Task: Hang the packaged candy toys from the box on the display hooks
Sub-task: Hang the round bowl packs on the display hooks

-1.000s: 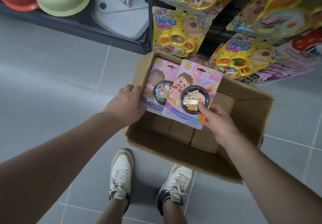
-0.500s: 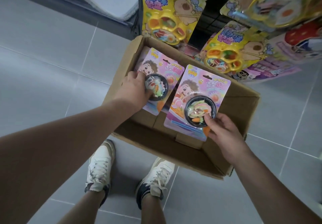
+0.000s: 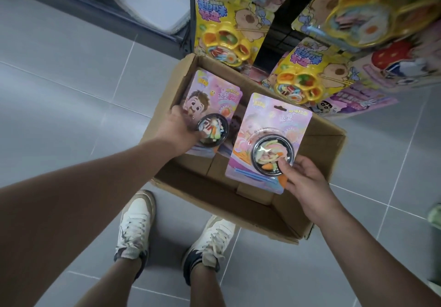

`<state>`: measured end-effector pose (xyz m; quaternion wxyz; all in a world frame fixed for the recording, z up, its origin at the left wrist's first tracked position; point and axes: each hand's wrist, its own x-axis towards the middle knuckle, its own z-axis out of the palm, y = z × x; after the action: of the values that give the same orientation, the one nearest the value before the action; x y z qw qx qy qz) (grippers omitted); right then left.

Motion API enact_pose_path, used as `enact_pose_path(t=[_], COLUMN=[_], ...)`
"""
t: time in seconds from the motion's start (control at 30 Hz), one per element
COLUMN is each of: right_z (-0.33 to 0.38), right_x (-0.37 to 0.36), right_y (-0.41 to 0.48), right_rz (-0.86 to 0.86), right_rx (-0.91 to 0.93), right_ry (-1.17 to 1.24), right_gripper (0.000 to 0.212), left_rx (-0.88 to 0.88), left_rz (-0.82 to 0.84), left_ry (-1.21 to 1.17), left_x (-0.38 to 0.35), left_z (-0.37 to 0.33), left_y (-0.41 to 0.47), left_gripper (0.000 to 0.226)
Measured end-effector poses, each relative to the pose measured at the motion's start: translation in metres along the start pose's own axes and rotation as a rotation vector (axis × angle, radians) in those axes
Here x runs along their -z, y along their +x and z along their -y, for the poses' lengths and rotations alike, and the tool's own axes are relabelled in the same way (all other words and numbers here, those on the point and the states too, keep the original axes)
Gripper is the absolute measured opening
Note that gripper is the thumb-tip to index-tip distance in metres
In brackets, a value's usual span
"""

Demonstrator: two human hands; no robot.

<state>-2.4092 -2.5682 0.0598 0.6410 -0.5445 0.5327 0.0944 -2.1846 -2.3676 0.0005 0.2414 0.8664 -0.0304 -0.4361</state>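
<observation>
Left pink pack [image 3: 207,99] is showing Chinese characters, "造型" legible beside the cartoon face. Right pink pack [image 3: 269,120] and yellow hanging packs [image 3: 238,20] are carrying Chinese lettering, too blurred to read.

Your bare left forearm [image 3: 95,182] enters from the lower left and runs up and to the right, wrist roughly straight. Your left hand [image 3: 177,129] shows its back to the camera and grips the left side of a pink-and-purple cardboard blister pack with a round black bowl [image 3: 214,99]. Your bare right forearm [image 3: 372,254] enters from the lower right and angles up and to the left. Your right hand [image 3: 307,182] pinches the lower right corner of a second pink-and-purple blister pack [image 3: 281,120], thumb [image 3: 285,167] on the front by the bowl's rim, fingers mostly hidden behind. Hands well apart, left higher in view.
</observation>
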Motion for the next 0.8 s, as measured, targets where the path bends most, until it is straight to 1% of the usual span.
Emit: enact_pose_path(t=[0.03, 0.07, 0.13, 0.17, 0.27, 0.43, 0.57, 0.63, 0.7, 0.73, 0.8], right_z=[0.004, 0.01, 0.023, 0.03, 0.058, 0.113, 0.158, 0.183, 0.203, 0.211, 0.227], right_x=[-0.001, -0.003, -0.004, -0.006, -0.011, -0.028, -0.041, -0.047, -0.051, -0.053, -0.054], right_y=[-0.006, -0.013, -0.029, -0.039, -0.078, -0.156, -0.225, -0.261, -0.294, -0.307, -0.329], right_rz=[0.005, 0.008, 0.007, 0.006, 0.025, 0.025, 0.015, 0.007, -0.021, -0.032, -0.057], right_rx=[0.003, 0.008, 0.018, 0.024, 0.064, 0.161, 0.225, 0.247, 0.269, 0.273, 0.284], right_ry=[0.005, 0.01, 0.025, 0.027, 0.01, -0.005, -0.004, 0.013, 0.03, 0.03, 0.033], right_gripper=[0.082, 0.068, 0.046, 0.041, 0.045, 0.049, 0.07, 0.066, 0.05, 0.046, 0.049], left_rx=[0.005, 0.004, 0.001, -0.008, -0.064, -0.146, -0.207, -0.247, -0.288, -0.304, -0.32], left_rz=[0.009, 0.016, 0.026, 0.023, 0.02, 0.022, 0.049, 0.074, 0.08, 0.073, 0.07], left_ry=[-0.092, -0.165, -0.231, -0.247, -0.308, -0.413, -0.453, -0.463, -0.46, -0.448, -0.446], left_x=[0.008, 0.017, 0.039, 0.053, 0.098, 0.183, 0.254, 0.289, 0.322, 0.335, 0.356], left_z=[0.0, 0.002, 0.001, 0.001, 0.0, -0.019, -0.042, -0.056, -0.07, -0.075, -0.085], left_y=[-0.007, -0.016, -0.04, -0.054, -0.1, -0.176, -0.241, -0.275, -0.307, -0.321, -0.343], left_gripper=[0.084, 0.08, 0.065, 0.058, 0.045, 0.036, 0.039, 0.045, 0.059, 0.064, 0.062])
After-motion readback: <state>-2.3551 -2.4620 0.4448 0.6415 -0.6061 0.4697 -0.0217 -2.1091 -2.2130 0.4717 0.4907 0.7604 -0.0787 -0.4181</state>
